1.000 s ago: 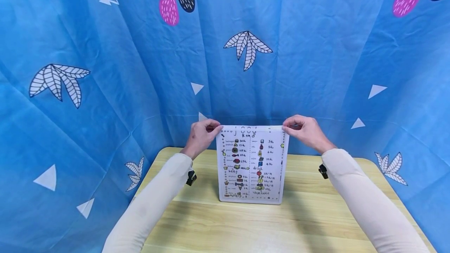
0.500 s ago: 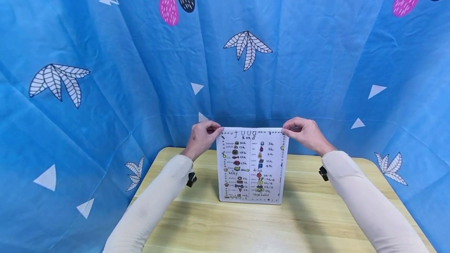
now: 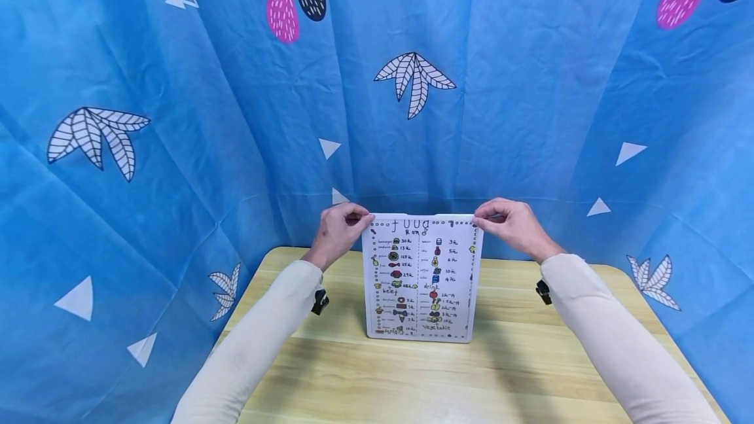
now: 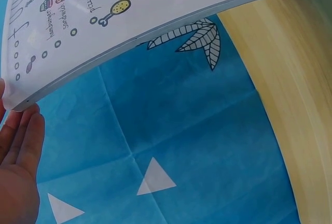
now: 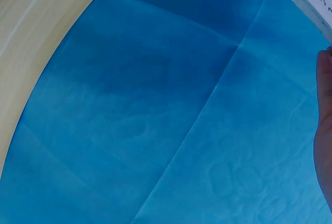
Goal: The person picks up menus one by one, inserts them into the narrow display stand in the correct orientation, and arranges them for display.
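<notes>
While upright on table point(image 3: 353, 371), one menu sheet point(image 3: 421, 280) pinched by left hand point(image 3: 337, 231), right hand point(image 3: 514, 222).

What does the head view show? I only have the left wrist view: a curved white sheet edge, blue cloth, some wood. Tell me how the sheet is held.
Observer: Both hands hold the menu sheet upright; the left hand pinches its top left corner.
Operator: Report the other hand.
Observer: The right hand pinches the top right corner, at about the same height.
Operator: Give me the bottom edge.
Observer: It rests on the wooden table, near the middle of it.
Operator: Say what is behind it.
Observer: The blue patterned cloth hangs as a backdrop round the table.
</notes>
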Demonstrator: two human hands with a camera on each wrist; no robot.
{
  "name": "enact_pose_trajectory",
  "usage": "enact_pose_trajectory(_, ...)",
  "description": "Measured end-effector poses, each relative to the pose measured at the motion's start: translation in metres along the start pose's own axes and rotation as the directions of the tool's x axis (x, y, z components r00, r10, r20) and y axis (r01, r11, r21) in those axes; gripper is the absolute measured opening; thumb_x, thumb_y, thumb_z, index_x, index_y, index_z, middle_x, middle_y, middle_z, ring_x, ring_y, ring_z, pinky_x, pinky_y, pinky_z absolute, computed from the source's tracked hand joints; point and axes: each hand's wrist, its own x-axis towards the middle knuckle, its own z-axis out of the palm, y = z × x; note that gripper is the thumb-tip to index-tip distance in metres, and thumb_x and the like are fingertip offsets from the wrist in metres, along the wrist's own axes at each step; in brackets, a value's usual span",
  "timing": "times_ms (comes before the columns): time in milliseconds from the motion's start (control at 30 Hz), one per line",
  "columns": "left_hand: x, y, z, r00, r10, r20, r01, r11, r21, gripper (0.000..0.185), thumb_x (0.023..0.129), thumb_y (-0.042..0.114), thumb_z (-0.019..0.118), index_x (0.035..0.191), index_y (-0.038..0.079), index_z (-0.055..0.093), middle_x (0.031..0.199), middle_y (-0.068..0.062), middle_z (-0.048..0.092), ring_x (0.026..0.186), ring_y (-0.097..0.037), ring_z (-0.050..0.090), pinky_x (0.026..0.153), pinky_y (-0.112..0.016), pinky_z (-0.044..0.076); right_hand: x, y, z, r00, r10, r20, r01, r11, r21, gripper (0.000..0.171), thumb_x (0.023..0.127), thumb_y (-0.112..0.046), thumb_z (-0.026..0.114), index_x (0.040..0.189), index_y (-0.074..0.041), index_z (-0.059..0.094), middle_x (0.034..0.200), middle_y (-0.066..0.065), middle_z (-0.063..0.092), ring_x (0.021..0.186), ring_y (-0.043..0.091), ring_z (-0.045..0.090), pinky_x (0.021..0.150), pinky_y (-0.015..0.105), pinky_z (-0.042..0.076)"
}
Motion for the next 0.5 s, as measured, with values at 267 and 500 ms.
enact_pose_trajectory(267,-0.0013,-0.0016,-0.0008,1.000,0.004,0.004,-0.004,1.000,-0.009,0.009,0.093,0.018,0.074,0.094,0.008,0.075,0.091,-0.003,0.070,0.078,-0.015,0.066,0.072,-0.031,0.058,-0.0008,0.0023,0.0009,1.000,-0.001,-0.003,0.001,1.000,0.009,0.018,0.093,-0.017,0.074,0.104,-0.003,0.075,0.110,0.013,0.070,0.095,0.029,0.069,0.076,0.016,0.054)
enact_pose_trajectory(500,-0.0018,-0.0015,-0.0029,0.999,0.018,0.027,-0.019,1.000,0.025,0.013,0.094,0.021,0.073,0.098,0.008,0.074,0.096,-0.004,0.069,0.086,-0.018,0.066,0.079,-0.035,0.057,-0.0036,0.0021,0.0001,1.000,-0.008,-0.007,0.008,1.000,-0.010,0.021,0.093,-0.017,0.074,0.108,-0.001,0.074,0.113,0.014,0.069,0.097,0.029,0.068,0.078,0.016,0.054)
